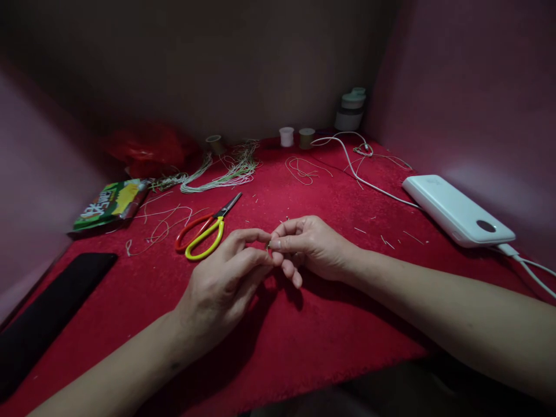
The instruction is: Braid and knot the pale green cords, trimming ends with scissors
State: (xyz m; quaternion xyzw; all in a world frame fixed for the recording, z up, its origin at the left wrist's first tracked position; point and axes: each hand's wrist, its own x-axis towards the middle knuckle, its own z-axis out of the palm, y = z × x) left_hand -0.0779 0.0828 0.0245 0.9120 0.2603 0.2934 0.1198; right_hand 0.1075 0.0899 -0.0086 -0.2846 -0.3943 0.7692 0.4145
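Note:
My left hand (230, 272) and my right hand (310, 246) meet above the middle of the red cloth, fingertips touching. Between the thumb and forefinger of each is a small thin greenish piece (268, 246), perhaps cord; most of it is covered by the fingers, so I cannot tell its kind. Both hands are closed in a pinch, and the other fingers of the right are loosely curled below. Scissors (208, 231) with one red and one yellow handle lie just beyond my left hand, blades pointing away. Short white thread scraps (386, 242) are scattered to the right.
A bundle of pale cords (226, 176) lies at the back, near thread spools (286, 136) and a lidded bottle (350, 110). At left are a green packet (110, 202), a red plastic bag (147, 147) and a black case (52, 313). A white power bank (456, 211) with cables sits right.

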